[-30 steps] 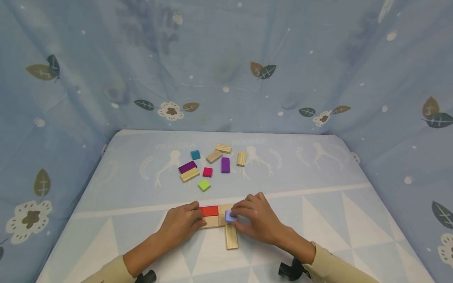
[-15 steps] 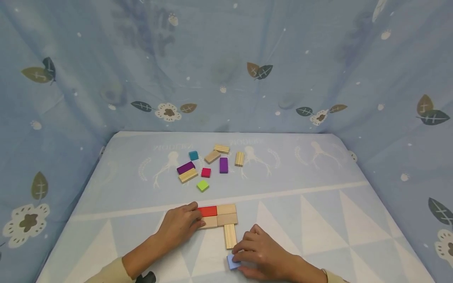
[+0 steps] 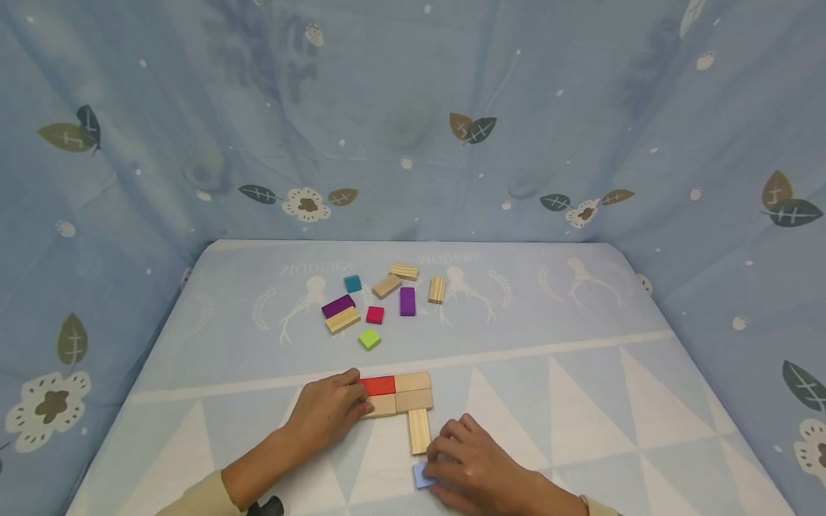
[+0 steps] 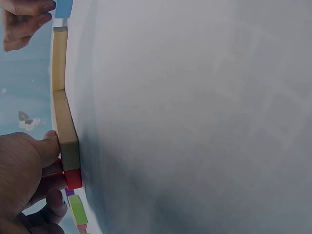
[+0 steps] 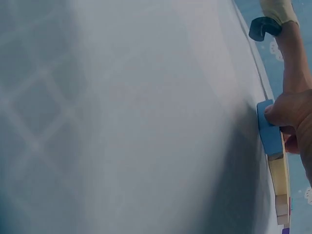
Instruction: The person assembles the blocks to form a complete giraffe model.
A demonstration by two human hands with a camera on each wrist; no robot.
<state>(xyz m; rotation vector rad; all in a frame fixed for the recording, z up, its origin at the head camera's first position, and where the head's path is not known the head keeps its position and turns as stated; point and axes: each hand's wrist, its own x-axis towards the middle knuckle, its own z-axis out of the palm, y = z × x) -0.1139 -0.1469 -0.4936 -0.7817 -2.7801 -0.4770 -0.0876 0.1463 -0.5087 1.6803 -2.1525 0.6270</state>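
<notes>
My left hand (image 3: 329, 405) holds the left ends of a red block (image 3: 381, 385) and a plain wooden block (image 4: 67, 124), its thumb on the wooden one. Against their right ends lie two more wooden blocks (image 3: 414, 400), forming a flat rectangle. From its near right part a striped wooden block (image 3: 419, 431) points toward me. My right hand (image 3: 480, 469) pinches a light blue block (image 3: 422, 476) near that block's near end. In the left wrist view a small gap separates the blue block (image 4: 63, 9) from the striped one. Fingers cover part of the blue block.
Loose blocks lie farther back: a green one (image 3: 370, 339), a crimson one (image 3: 375, 315), a teal one (image 3: 352, 284), two purple ones (image 3: 408, 301) and several wooden ones (image 3: 437, 290). Patterned blue cloth (image 3: 413, 143) walls in the table (image 3: 548, 308) behind and at both sides.
My right hand has carried the blue block from above the wooden blocks toward me, to the striped block's near end. It has barely moved over the last half second. The left hand has stayed put.
</notes>
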